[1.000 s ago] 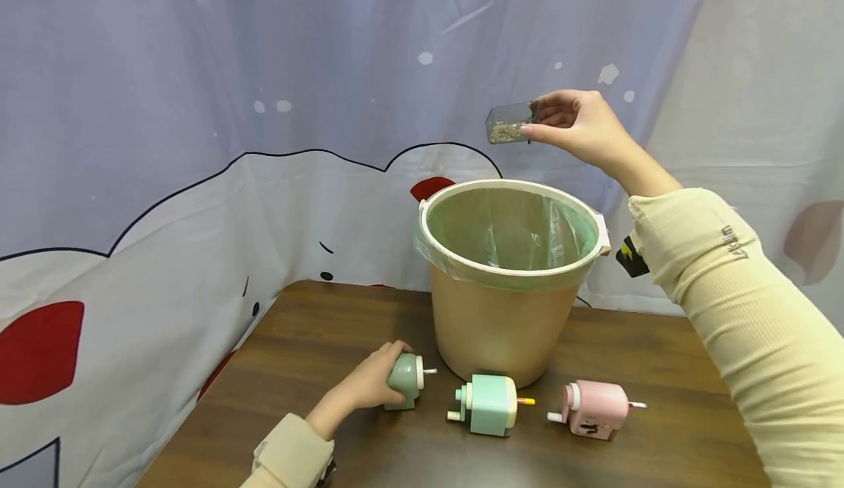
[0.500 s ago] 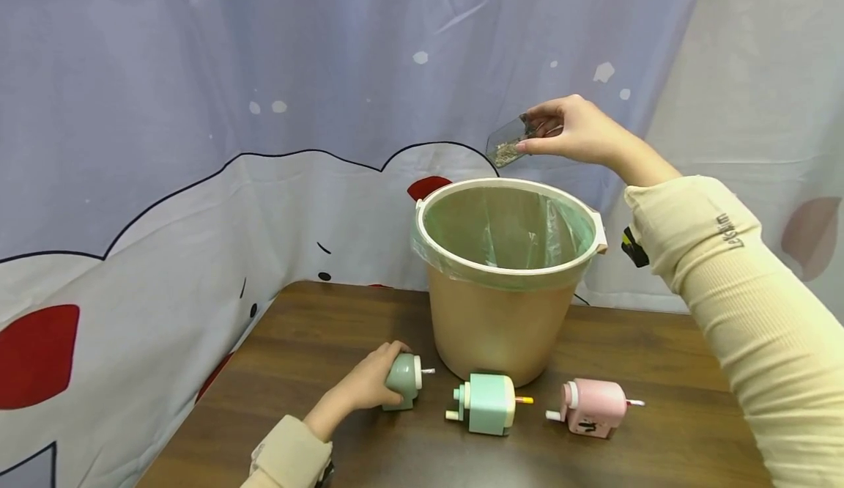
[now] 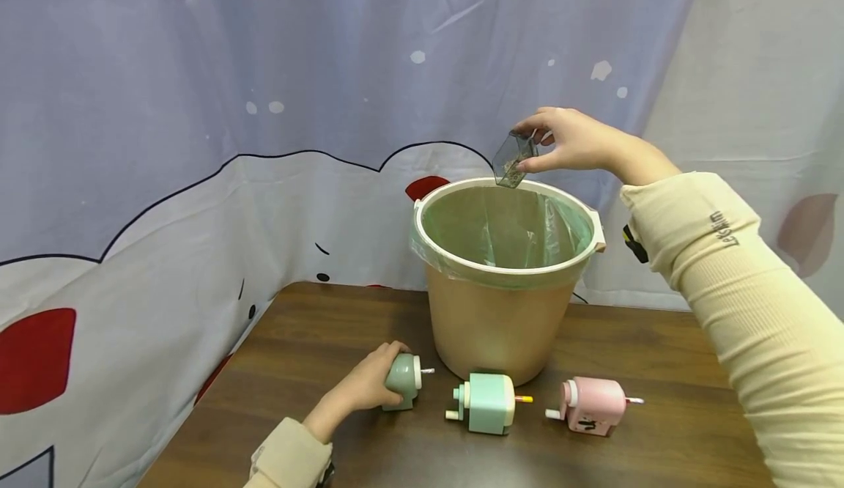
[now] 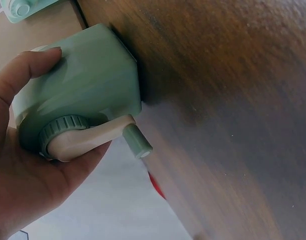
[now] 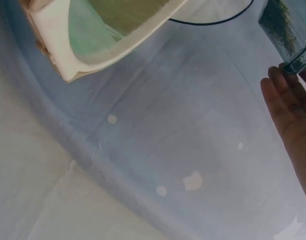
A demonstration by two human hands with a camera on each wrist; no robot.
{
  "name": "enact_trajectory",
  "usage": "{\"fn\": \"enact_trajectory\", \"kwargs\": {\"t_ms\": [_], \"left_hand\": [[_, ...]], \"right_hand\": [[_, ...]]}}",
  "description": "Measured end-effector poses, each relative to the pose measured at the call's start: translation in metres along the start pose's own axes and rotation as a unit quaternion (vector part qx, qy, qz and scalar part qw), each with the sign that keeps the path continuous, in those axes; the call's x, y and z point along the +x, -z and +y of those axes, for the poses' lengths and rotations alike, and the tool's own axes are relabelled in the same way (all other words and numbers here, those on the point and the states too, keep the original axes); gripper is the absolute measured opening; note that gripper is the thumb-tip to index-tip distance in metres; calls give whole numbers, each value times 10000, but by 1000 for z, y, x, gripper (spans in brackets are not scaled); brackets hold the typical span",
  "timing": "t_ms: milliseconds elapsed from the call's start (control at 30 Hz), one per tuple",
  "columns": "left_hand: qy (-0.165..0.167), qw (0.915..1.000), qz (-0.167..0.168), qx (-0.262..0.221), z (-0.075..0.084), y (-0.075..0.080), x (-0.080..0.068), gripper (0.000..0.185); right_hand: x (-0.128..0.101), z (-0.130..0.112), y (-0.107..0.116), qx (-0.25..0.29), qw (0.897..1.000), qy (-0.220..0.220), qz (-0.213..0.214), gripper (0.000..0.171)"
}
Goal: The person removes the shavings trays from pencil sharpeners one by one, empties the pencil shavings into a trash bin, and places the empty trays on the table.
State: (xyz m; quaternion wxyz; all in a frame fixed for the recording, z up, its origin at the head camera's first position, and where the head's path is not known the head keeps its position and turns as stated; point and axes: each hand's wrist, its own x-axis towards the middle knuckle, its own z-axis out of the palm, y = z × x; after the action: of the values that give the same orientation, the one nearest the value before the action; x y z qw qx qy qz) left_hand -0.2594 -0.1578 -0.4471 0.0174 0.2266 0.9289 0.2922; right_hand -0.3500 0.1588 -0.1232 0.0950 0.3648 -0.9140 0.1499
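Fingers (image 3: 527,136) of the right hand (image 3: 574,140) pinch the shavings tray (image 3: 512,157), tipped mouth-down just above the bin rim (image 3: 461,264); the left hand (image 3: 365,385) grips a green sharpener (image 3: 404,379) on the surface (image 3: 659,356).

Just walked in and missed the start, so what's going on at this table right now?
A person's right hand holds a small clear tray of shavings tipped over the lined bin. Their left hand grips a green pencil sharpener on the wooden table. Two more sharpeners, one mint and one pink, sit untouched in front of the bin.
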Motion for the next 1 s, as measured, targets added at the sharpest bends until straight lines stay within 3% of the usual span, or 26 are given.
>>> {"fn": "enact_trajectory", "kwargs": {"t_ms": [133,367,1000], "left_hand": [[-4,10000,2,-27,1,0,0,68],[-28,10000,12,7,2,0,1,67],[-68,10000,51,-16,2,0,1,68]], "right_hand": [[-1,-2,-2,123,9998,-118,109,59],[-2,-2,-3,29,9994,-141,305,45],[-2,-2,-5,-426,9990,50,144,43]]}}
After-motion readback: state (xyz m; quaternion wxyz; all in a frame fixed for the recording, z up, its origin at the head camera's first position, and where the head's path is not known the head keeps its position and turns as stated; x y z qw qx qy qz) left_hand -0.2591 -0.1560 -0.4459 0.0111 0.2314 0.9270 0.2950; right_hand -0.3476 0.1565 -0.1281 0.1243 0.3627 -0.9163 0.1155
